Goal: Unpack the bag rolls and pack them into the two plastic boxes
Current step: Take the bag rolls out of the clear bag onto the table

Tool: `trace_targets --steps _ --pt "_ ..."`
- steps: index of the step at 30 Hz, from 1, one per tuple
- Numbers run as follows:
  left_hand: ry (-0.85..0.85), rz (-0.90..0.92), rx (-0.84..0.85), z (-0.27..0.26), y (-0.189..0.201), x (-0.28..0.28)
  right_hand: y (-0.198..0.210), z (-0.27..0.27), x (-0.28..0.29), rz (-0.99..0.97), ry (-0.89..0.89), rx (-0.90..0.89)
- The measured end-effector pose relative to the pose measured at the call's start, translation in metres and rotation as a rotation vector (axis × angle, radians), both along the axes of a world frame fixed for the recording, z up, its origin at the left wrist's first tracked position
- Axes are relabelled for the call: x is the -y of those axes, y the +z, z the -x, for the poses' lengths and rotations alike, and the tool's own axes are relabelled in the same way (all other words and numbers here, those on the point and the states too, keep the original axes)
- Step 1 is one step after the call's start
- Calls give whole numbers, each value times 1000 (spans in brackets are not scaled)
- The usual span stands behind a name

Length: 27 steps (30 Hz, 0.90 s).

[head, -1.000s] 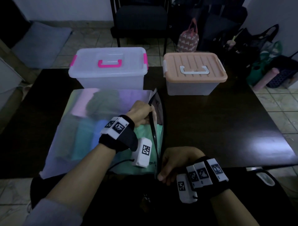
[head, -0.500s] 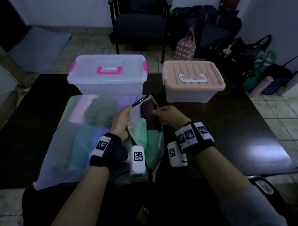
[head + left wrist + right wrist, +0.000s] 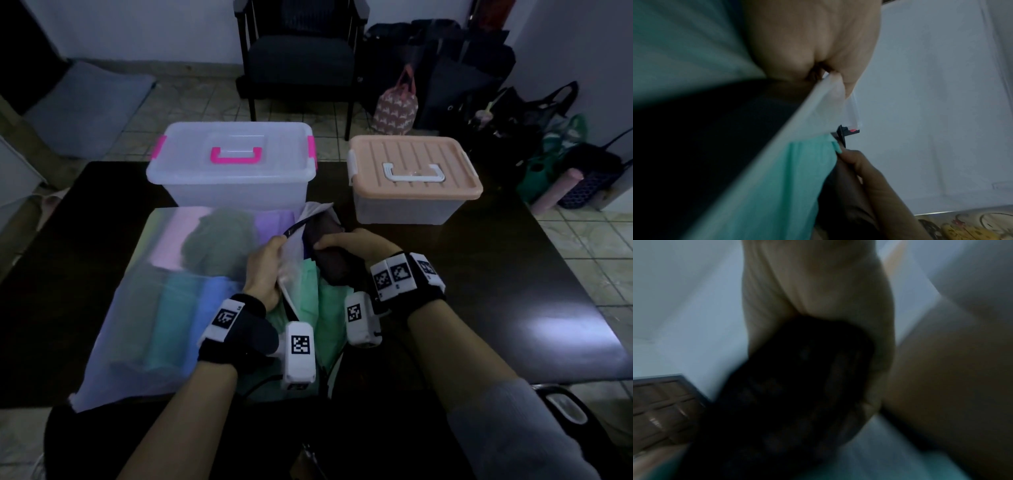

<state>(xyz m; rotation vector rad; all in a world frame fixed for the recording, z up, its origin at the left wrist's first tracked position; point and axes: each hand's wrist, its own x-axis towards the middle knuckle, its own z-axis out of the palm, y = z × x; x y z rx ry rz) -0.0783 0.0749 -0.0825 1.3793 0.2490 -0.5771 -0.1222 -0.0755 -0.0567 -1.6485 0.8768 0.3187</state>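
Observation:
A frosted zip pouch [image 3: 164, 301] lies flat on the dark table, with several pale rolls showing through it: pink, grey, purple, teal and blue. My left hand [image 3: 265, 274] pinches the pouch's open right edge [image 3: 830, 113] and holds it up. My right hand [image 3: 352, 243] grips a dark roll [image 3: 334, 265] at the pouch's mouth, seen dark and blurred in the right wrist view [image 3: 797, 386]. A mint-green roll [image 3: 325, 308] lies under it in the opening [image 3: 793, 178]. Behind stand two lidded boxes: a clear one with pink handle [image 3: 236, 164] and one with a peach lid [image 3: 414, 171].
The dark table [image 3: 496, 291] has bare surface to the right of the pouch. Its near edge runs just below my wrists. Behind the table stand a dark chair [image 3: 301, 65] and several bags [image 3: 397, 109] on the tiled floor.
My right hand came up from the table's near edge to the pouch mouth and took hold of the dark roll. My left hand shifted down the opening edge and spread it wider.

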Motion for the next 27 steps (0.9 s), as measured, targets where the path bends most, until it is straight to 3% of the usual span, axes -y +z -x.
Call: trace_targets --steps 5,7,11,14,20,27 --pt "4 24 -13 -2 -4 -2 39 21 26 358 318 -96" --pt "20 34 -8 -2 -3 -2 46 38 41 384 373 -107" --pt "29 2 -4 -2 -3 1 44 81 78 308 236 -88" --pt "48 -4 -15 -2 -5 2 34 115 110 304 107 -188" --pt "64 -5 4 3 3 5 8 155 168 488 -129 -342" --pt "71 45 -22 8 3 11 -10 157 199 627 -239 -489"
